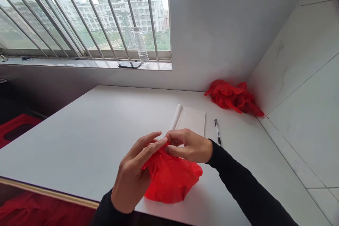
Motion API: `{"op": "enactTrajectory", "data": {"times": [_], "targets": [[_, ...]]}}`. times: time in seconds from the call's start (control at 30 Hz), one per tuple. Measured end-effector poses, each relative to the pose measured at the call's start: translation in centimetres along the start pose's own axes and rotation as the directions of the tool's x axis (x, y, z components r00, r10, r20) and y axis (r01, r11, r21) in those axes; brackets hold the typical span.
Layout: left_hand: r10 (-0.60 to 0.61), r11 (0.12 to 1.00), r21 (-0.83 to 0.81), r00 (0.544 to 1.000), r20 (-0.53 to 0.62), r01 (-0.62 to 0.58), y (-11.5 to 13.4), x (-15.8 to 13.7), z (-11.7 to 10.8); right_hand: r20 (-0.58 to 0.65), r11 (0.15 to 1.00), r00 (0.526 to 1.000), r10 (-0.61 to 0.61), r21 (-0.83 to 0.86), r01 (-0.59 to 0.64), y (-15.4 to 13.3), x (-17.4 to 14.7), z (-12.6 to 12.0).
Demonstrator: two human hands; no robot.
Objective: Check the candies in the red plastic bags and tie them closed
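Red bag sits on white tabletop, barred window beyond.

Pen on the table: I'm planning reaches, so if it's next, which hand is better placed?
Probably the right hand: its wrist is near the pen, whereas the left hand is at the left side of the red plastic bag. The right is busy at the bag's top, though.

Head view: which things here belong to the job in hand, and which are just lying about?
In the job, it seems:
red bag
left hand, against the bag
right hand, fingers at its gathered top

Apparently just lying about:
crumpled red heap
notepad
pen
clear bottle and dark flat device by the window
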State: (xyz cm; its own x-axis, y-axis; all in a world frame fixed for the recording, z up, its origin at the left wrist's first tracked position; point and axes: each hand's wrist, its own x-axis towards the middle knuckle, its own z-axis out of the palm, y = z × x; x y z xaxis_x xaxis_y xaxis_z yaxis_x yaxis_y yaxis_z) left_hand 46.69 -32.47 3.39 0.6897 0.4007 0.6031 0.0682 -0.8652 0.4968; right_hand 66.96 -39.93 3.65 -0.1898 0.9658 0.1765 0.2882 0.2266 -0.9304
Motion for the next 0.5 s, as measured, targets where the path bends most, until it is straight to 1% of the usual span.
{"op": "enactTrajectory", "data": {"times": [0.1, 0.17, 0.23, 0.3, 0.33, 0.37, 0.43, 0.5], "targets": [[0.007, 0.997, 0.078, 0.998, 0.065, -0.012, -0.3, -0.6, 0.1, -0.083, 0.995, 0.996, -0.013, -0.105, 0.004, -0.5, 0.0, 0.1], [-0.008, 0.994, 0.106, 0.998, 0.064, 0.001, -0.6, -1.8, 0.2, -0.14, 0.977, 0.99, -0.011, -0.211, -0.019, -0.5, -0.2, -0.4], [-0.053, 0.99, 0.13, 0.997, 0.048, 0.047, -1.3, -3.8, 0.1, -0.172, 0.953, 0.985, 0.007, -0.297, -0.059, 0.1, -0.5, -1.9], [-0.077, 0.978, 0.201, 0.994, 0.072, 0.061, -2.4, -6.4, -0.4, -0.196, 0.929, 0.979, 0.057, -0.349, -0.124, 1.2, -0.9, -4.1], [-0.079, 0.967, 0.25, 0.992, 0.101, 0.051, -2.9, -7.6, -0.8, -0.208, 0.914, 0.974, 0.091, -0.37, -0.165, 1.8, -1.1, -5.2], [-0.087, 0.955, 0.293, 0.988, 0.125, 0.047, -3.4, -8.8, -1.2, -0.189, 0.897, 0.973, 0.134, -0.394, -0.2, 2.3, -1.3, -6.2], [-0.135, 0.941, 0.327, 0.983, 0.126, 0.087, -3.7, -10.1, -1.7, -0.121, 0.872, 0.972, 0.202, -0.43, -0.234, 3.0, -1.6, -7.2], [-0.182, 0.939, 0.31, 0.98, 0.087, 0.147, -2.9, -10.3, -1.4, -0.036, 0.872, 0.978, 0.206, -0.446, -0.2, 2.8, -1.7, -6.9]]}}
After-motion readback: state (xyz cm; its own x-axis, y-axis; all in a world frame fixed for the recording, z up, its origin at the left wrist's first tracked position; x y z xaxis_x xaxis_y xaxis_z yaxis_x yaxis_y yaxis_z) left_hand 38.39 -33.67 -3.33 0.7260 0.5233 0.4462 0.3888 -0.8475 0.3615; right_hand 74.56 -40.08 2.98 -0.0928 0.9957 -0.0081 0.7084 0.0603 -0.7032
